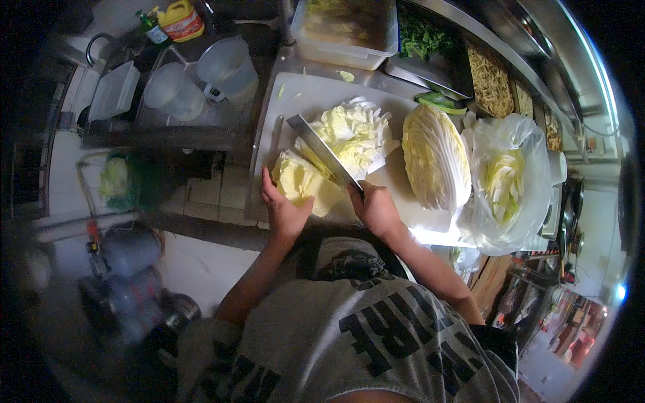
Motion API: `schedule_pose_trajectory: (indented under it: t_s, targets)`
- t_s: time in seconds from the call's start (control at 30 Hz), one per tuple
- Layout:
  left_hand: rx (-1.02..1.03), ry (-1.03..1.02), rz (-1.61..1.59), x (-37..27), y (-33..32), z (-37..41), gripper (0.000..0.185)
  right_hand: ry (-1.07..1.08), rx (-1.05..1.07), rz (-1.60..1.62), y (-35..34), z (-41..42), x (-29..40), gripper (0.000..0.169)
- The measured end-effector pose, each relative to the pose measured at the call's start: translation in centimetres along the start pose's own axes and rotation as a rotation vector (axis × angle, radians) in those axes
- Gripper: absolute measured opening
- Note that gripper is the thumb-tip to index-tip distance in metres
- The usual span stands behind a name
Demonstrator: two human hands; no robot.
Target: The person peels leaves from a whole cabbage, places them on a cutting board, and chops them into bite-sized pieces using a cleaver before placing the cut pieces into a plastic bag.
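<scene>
My right hand (pixel 375 209) is closed round the handle of a cleaver (pixel 325 152), whose broad blade points up and left over the white cutting board (pixel 272 106). Under my left hand (pixel 285 209), fingers spread along its left and lower edges, is a piece of napa cabbage (pixel 300 181), held on the board. Cut cabbage pieces (pixel 355 131) lie heaped just beyond the blade. To the right of them rests a large napa cabbage (pixel 436 156). At the board's right end, a clear plastic bag (pixel 529 191) holds more cabbage leaves (pixel 504 186).
Behind the board stand a plastic tub with liquid (pixel 347 55) and a metal tray (pixel 428 75) of chopped greens. A green vegetable piece (pixel 440 101) lies near the tray. The sink (pixel 176 55) at left holds translucent plastic containers (pixel 227 65). Gas cylinders (pixel 133 247) stand on the floor at lower left.
</scene>
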State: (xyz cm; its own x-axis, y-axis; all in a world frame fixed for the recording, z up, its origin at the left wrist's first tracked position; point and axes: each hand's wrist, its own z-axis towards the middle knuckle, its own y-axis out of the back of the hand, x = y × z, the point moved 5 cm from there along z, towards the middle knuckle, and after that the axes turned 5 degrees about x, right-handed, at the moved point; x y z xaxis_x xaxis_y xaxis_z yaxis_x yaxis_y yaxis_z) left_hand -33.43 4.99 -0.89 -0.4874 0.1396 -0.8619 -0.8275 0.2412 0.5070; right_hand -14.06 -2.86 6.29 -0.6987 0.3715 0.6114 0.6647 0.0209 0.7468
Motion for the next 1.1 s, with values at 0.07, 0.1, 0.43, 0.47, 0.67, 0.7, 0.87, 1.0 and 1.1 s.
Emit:
schedule_pose_trajectory:
  t_s: [0.07, 0.1, 0.43, 0.47, 0.67, 0.7, 0.87, 1.0, 1.1]
  targets:
    - [-0.024, 0.034, -0.118, 1.5, -0.7, 0.0, 0.102, 0.076, -0.025, -0.023, 1.4, -0.9, 1.9, 0.023]
    - [-0.033, 0.049, -0.176, 2.0, -0.9, 0.1, 0.096, 0.135, -0.028, -0.06, 1.9, -1.5, 2.5, 0.023]
    - [0.049, 0.132, -0.04, 1.4, -2.8, 0.4, 0.067, -0.002, 0.282, -0.368, -2.5, -0.9, 0.6, 0.024]
    - [0.023, 0.066, 0.066, 0.6, -2.8, 0.3, 0.068, -0.021, 0.296, -0.346, -3.5, -0.8, 0.1, 0.024]
    - [0.361, 0.027, -0.506, 3.3, -1.0, -1.3, 0.066, 0.021, 0.222, -0.18, -3.4, -0.2, -1.3, 0.031]
    - [0.454, 0.053, -0.635, 0.5, 0.1, -1.3, 0.066, 0.034, 0.197, -0.116, -2.8, -0.2, -1.2, 0.032]
    - [0.563, -0.315, -0.158, -4.2, -1.8, 3.0, 0.065, 0.083, -0.247, 0.176, 2.1, -3.6, -1.9, 0.029]
    - [0.378, -0.609, 0.529, -7.8, -2.0, 7.1, 0.079, -0.445, -0.112, 0.105, 5.7, -8.8, -4.2, 0.03]
    - [0.394, -0.473, 0.599, -7.5, -2.3, 10.0, 0.116, -0.763, 0.127, 0.363, 6.4, -12.5, -6.6, 0.024]
